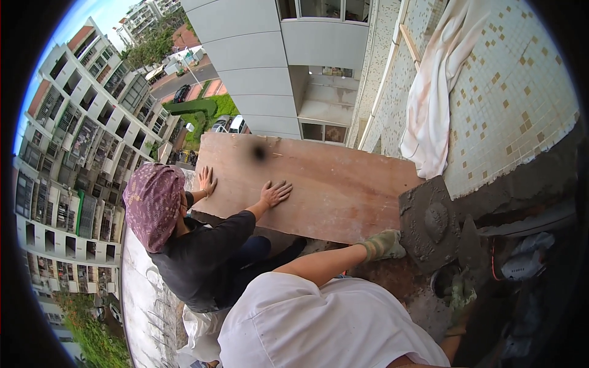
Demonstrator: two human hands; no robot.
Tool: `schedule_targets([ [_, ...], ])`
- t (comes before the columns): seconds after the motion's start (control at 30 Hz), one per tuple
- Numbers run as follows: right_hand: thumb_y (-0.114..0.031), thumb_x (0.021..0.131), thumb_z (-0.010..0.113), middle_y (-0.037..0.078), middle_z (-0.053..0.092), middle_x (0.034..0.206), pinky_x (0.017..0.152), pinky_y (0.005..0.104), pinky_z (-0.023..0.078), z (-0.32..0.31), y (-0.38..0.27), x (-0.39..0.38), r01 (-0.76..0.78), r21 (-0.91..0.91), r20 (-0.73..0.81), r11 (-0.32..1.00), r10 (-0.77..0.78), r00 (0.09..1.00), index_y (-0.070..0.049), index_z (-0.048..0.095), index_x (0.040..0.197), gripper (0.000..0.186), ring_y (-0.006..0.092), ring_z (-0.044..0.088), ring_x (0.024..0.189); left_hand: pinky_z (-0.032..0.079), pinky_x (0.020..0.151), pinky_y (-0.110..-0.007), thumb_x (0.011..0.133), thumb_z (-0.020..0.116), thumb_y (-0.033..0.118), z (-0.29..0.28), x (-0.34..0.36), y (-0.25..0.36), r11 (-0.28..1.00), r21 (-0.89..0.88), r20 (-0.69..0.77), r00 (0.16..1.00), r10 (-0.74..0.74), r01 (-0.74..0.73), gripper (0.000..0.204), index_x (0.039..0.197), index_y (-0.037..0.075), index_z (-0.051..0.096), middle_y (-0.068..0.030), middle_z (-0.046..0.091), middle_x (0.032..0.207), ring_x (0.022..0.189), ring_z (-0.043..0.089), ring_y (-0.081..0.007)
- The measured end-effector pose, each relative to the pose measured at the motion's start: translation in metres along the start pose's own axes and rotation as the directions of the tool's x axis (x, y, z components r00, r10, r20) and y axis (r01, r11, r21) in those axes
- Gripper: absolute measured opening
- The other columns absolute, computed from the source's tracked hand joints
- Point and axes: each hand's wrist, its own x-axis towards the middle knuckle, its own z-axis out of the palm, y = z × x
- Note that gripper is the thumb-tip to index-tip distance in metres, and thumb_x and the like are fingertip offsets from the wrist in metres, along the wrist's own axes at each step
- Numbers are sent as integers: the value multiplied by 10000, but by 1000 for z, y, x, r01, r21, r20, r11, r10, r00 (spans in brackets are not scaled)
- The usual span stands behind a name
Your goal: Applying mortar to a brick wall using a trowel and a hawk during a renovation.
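My left hand [384,245], in a green and yellowish work glove, is closed at the left edge of a dark square mortar board [420,245]. A mound of wet grey mortar [436,221] lies on that board. Low on the right is my right hand [461,293], gloved and in shadow, closed around what looks like the handle of a pointed trowel [469,242]. The trowel blade points up beside the mortar board. Ahead, a large brown plywood sheet [319,184] reaches close to my left glove. A co-worker's two bare hands [276,193] press flat on it.
The co-worker [196,257], in dark clothes and a purple patterned headscarf, crouches at my left. A white cloth [429,92] hangs over the tiled wall [509,92]. Grey mortar covers the ledge [521,196] below. Beyond a pale left edge [140,294], buildings and a street lie far down.
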Motion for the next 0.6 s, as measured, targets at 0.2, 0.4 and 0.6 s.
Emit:
schedule_targets([
  [0.2, -280, 967, 639, 39, 604, 706, 481, 259, 421, 3, -6, -5, 2, 5, -5, 1000, -2, 1000, -32, 657, 1146, 307, 106, 520, 524, 497, 883, -388, 747, 676, 192, 3, -6, 6, 998, 37, 2, 999, -51, 51, 386, 1102, 45, 716, -205, 717, 1044, 973, 681, -286],
  [0.4, -323, 983, 589, 44, 601, 705, 496, 257, 417, 6, -13, -9, 7, -40, -10, 999, -8, 1000, -9, 648, 1133, 353, 92, 521, 563, 480, 919, -387, 754, 667, 210, 7, -3, -1, 1000, -1, 51, 999, -19, 19, 417, 1138, 51, 702, -209, 708, 1085, 1069, 660, -335],
  [0.6, -237, 956, 638, 32, 602, 694, 468, 244, 406, 1, 5, -2, 3, 85, 13, 996, -5, 1000, -59, 657, 1034, 195, 95, 519, 515, 484, 906, -380, 747, 683, 211, 6, -3, -1, 990, -36, 84, 988, -133, 137, 418, 1130, 43, 704, -195, 717, 1069, 1030, 672, -304],
])
